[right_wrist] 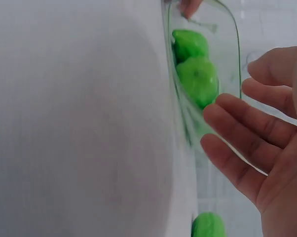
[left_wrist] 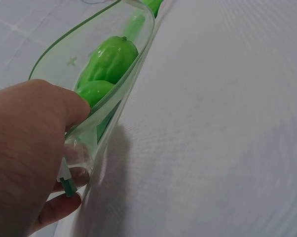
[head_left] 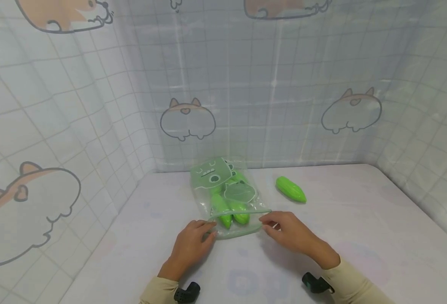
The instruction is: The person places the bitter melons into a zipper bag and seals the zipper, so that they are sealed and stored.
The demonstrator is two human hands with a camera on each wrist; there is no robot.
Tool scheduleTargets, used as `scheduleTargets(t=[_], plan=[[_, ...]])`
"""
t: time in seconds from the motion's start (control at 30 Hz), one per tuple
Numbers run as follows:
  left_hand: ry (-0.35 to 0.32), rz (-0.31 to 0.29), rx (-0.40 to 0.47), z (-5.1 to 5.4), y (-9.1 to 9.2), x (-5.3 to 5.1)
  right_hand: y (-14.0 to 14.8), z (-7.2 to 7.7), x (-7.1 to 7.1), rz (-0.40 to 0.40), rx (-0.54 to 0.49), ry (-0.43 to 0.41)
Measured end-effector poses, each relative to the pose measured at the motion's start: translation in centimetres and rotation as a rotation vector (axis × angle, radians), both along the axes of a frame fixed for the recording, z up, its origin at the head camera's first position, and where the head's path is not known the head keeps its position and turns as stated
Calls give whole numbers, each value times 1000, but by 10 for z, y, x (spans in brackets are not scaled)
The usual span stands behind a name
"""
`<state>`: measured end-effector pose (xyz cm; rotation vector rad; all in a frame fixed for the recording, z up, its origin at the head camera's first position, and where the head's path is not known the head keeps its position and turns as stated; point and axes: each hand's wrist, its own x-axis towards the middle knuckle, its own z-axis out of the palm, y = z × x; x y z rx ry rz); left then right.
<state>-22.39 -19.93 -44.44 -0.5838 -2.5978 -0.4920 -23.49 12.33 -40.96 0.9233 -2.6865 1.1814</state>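
A clear zip bag (head_left: pixel 203 203) with a green cartoon print lies on the table, its mouth facing me and standing open. Inside are several glossy green cucumber-shaped vegetables (head_left: pixel 220 205), which also show through the mouth in the left wrist view (left_wrist: pixel 111 57). My left hand (head_left: pixel 193 245) pinches the left corner of the bag's mouth, beside a small slider (left_wrist: pixel 64 177). At the right corner, my right hand (head_left: pixel 289 230) has its fingers apart and relaxed in the right wrist view (right_wrist: pixel 257 133), holding nothing. Whether its fingertips touch the bag I cannot tell.
Another green cucumber-shaped vegetable (head_left: pixel 291 189) lies on the white tabletop (head_left: pixel 360 219) to the right of the bag. A tiled-pattern curtain (head_left: pixel 265 84) with cartoon animals stands behind the table and along both sides.
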Motion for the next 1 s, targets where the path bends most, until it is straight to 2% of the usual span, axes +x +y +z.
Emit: scheduleTargets(t=[0.2, 0.4, 0.7, 0.87, 1.0], plan=[[-3, -7, 6, -1, 0, 0, 16, -6, -8, -67, -48, -57], [-3, -13, 10, -1, 0, 0, 31, -4, -17, -150, -26, -111], [1, -7, 3, 1, -1, 0, 46, 8, -28, -242, -28, -108], [-36, 4, -3, -1, -2, 1, 54, 7, -31, -291, -17, -102], [-27, -6, 1, -2, -1, 0, 60, 7, -35, -336, -62, -125]])
